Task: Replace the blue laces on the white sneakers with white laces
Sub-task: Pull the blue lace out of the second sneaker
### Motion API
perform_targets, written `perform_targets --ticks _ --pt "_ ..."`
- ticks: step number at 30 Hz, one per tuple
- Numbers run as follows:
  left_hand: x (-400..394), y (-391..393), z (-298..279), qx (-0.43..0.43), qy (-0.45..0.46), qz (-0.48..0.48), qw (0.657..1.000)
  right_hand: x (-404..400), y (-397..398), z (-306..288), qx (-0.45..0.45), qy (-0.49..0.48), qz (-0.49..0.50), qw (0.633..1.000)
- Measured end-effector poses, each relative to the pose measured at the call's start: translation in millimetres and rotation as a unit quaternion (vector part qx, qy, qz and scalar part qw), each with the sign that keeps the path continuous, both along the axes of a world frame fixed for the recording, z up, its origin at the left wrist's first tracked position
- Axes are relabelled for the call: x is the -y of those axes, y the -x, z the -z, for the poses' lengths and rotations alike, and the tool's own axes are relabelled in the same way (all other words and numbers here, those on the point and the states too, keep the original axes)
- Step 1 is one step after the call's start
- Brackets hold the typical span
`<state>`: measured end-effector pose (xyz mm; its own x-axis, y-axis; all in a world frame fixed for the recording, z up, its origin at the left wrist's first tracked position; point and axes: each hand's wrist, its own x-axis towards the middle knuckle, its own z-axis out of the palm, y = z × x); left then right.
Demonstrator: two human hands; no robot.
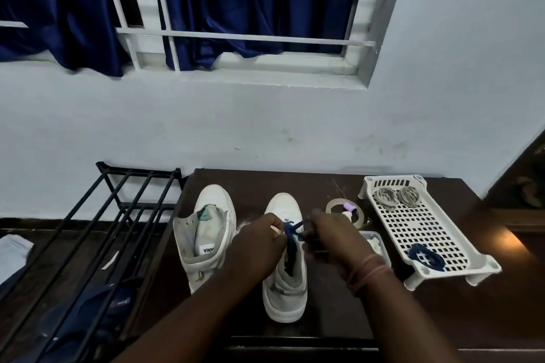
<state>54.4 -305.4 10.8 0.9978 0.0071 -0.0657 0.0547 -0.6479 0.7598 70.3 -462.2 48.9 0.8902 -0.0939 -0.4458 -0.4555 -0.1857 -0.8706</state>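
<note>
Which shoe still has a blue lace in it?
The right sneaker, under both hands, still has its blue lace. The left sneaker shows none.

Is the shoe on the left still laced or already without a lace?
Without a lace. The left shoe shows bare eyelets and a wide-open tongue. Both hands pull the blue lace on the other shoe.

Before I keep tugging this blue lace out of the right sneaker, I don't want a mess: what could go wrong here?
1. Both hands, left hand and right hand, pull the blue lace; the right sneaker is otherwise unheld and might tip or slide.
2. The tape roll and small container sit close behind your right hand; a jerk could knock them.
</note>
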Motion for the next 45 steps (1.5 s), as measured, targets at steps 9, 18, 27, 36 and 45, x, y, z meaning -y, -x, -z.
perform_targets --ticks 9,18,27,36,45 --pt "2 -17 -6 0.045 -0.052 0.108 0.992 8 -10 -25 0.113 0.023 -0.018 0.993" --pt "-1 -18 2 0.046 0.052 0.026 0.997 36 -5 -36 0.106 0.206 -0.137 0.963" --pt "12 -31 -37 -0.134 0.492 -0.189 0.839 31 -5 -35 0.319 0.081 -0.099 0.939" --pt "5 -23 -29 -0.013 0.106 -0.095 0.990 12 -10 -60 0.341 -0.237 -0.104 0.903" --pt "16 -26 -35 0.158 -0.014 0.042 0.986 18 -3 -35 0.310 -0.279 -0.090 0.905"
